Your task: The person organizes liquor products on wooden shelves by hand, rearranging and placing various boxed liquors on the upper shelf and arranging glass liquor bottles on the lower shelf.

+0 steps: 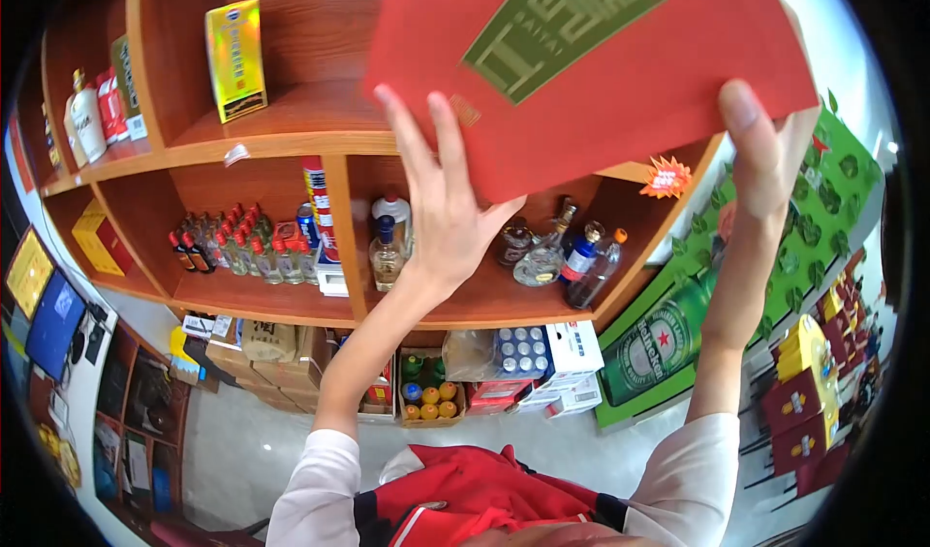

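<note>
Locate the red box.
In the head view, the red box is at the top, right of centre, held between the left hand and right hand, in front of the shelves.

Your box point(601, 96) is red, with an olive-green panel point(564, 31) lettered in pale gold. Your sleeves point(315, 489) are white; your vest point(484, 494) is red and black. The shelf unit point(281, 146) is reddish brown. The upright carton point(235, 61) is yellow-gold; the poster point(668, 339) is green, red-starred.
</note>
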